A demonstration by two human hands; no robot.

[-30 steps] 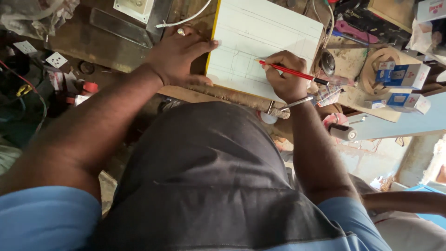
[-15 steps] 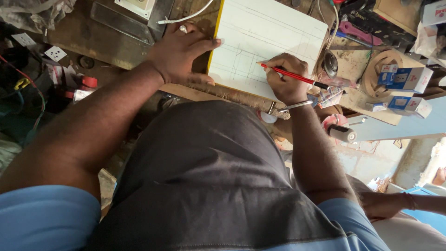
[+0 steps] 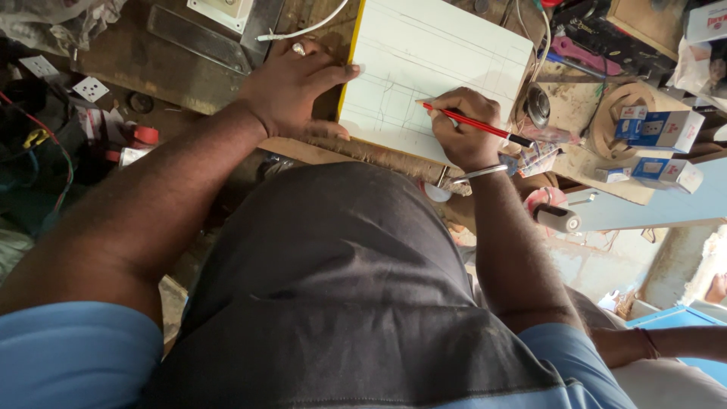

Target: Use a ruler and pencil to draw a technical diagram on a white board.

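Between both hands (apparently steadied) lies white board [image 3: 447, 68], pencil [image 3: 473, 123] touching.

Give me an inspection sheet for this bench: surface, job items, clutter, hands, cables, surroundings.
Surface: worn wooden bench, dusty and crowded.
Job items: white board with pencilled lines and a yellow left edge; red pencil, tip on the board.
Clutter: small boxes, wooden ring, white socket plates, red tape roll.
Hands: left hand flat, pinning the board's left edge; right hand gripping the pencil.
Cables: white cable at the top; coloured wires far left.
Surroundings: another person's arm, lower right.
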